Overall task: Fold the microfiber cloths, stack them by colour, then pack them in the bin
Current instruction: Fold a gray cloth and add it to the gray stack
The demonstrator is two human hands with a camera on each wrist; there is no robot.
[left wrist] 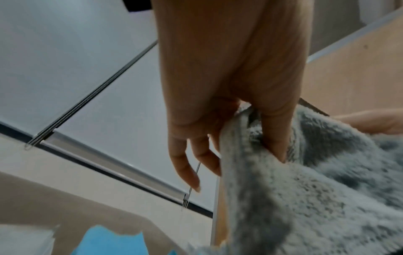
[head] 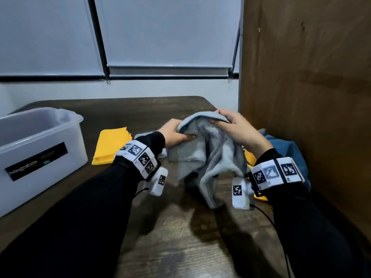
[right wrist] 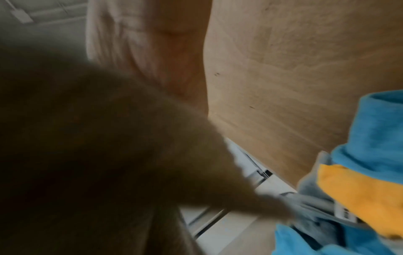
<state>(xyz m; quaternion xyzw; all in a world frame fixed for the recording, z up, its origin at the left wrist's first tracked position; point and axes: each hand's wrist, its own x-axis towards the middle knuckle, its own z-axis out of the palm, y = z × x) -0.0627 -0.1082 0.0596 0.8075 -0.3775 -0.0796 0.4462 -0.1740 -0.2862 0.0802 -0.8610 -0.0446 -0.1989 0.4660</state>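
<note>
Both hands hold a grey microfiber cloth (head: 210,153) up over the middle of the dark wooden table (head: 170,237). My left hand (head: 176,135) grips its left edge; in the left wrist view the thumb and fingers of the left hand (left wrist: 257,131) pinch the grey cloth (left wrist: 316,189). My right hand (head: 234,129) grips the top edge, with the cloth hanging crumpled below. A folded yellow cloth (head: 110,145) lies flat left of the hands. A heap of blue cloth (head: 291,155) and yellow cloth (right wrist: 359,193) lies at the right. The grey cloth (right wrist: 98,146) darkens the right wrist view.
A translucent plastic bin (head: 40,153) with a black label stands at the table's left edge; its inside is not visible. A tall wooden panel (head: 311,97) walls off the right side. Window blinds (head: 160,37) hang behind the table.
</note>
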